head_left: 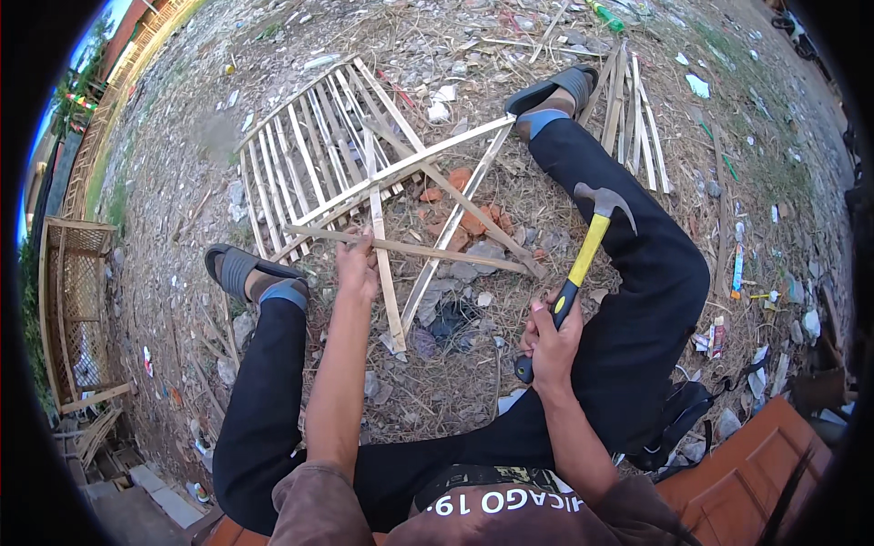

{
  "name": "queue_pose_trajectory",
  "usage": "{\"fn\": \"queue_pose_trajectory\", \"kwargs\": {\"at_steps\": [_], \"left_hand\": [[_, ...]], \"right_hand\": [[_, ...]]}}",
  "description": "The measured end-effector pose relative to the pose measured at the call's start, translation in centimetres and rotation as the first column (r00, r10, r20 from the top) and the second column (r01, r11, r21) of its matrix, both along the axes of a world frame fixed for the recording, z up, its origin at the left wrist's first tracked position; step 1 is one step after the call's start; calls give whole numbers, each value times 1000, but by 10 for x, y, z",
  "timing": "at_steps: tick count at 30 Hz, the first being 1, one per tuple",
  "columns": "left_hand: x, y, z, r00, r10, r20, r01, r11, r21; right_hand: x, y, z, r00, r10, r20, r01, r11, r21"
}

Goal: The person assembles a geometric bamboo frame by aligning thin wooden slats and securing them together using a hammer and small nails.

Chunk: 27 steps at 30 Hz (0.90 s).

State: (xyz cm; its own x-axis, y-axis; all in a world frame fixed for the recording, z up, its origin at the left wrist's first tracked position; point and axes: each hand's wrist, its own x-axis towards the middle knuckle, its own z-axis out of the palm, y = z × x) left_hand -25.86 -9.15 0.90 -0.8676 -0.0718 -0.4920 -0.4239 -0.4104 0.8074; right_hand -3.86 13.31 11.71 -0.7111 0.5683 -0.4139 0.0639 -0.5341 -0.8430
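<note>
My right hand [553, 344] is wrapped round the black grip of a claw hammer [587, 246]. Its yellow handle slants up and its metal head is raised beside my right knee. With closed fingers, my left hand [357, 264] grips a thin wooden slat [455, 257] that lies crosswise over other strips. Between my legs leans a slatted wooden frame [305, 150], made of many narrow strips, with several longer pieces crossing at its near side. The left hand is at the frame's near edge; the hammer is apart from the wood. Any nail in my fingers is too small to make out.
Broken red brick pieces [469, 214] lie under the crossed strips. A bundle of loose slats [628, 118] rests past my right foot. A lattice panel [73, 309] stands far left, and a brown panelled board [756, 473] lies at lower right. Litter and stones dot the dry ground.
</note>
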Motion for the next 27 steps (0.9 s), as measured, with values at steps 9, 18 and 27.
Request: {"fn": "queue_pose_trajectory", "kwargs": {"at_steps": [9,18,27], "left_hand": [[29,11,-46,997,30,73,-34,998,48],[30,23,-64,991,137,-9,-135,982,130],[36,28,-54,990,135,32,-138,984,117]], "right_hand": [[3,-15,-17,991,105,82,-104,995,-15],[17,-12,-11,990,137,36,-135,990,-42],[22,-2,-13,998,52,23,-51,997,-53]]}}
